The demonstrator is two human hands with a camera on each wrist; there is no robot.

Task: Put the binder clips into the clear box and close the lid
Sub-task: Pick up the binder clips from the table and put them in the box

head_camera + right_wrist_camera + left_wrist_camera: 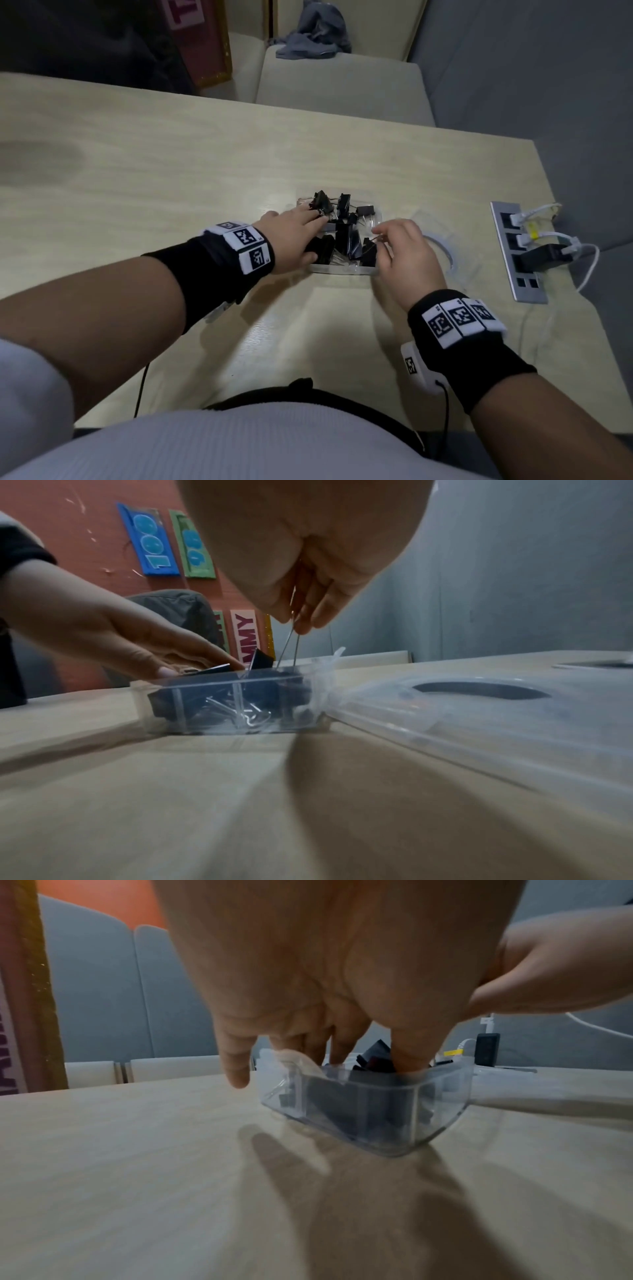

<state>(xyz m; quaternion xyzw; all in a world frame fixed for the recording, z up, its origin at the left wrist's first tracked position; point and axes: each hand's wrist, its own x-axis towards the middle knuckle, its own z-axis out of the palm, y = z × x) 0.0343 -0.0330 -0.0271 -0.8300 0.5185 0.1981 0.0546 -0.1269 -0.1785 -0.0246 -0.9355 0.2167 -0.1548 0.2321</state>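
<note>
— Where's the clear box point(342, 270)?

— Toward the tabletop's right edge, lid point(442, 246) open beside it.

— The hands?

— Right hand point(404, 253) pinches a clip's wire handles point(287, 645); left hand point(291, 236) presses straight fingers on the binder clips point(342, 219).

— Lower gently; flatten the heap, I'd say, before closing.

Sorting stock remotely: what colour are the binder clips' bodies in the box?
Black bodies with silver wire handles, clearest in the head view: binder clips in the clear box.

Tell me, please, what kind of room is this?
Probably a classroom or playroom, though that is a guess. Colourful number cards hang on a red wall, a light wooden table has built-in power sockets, and padded chairs stand behind it.
</note>
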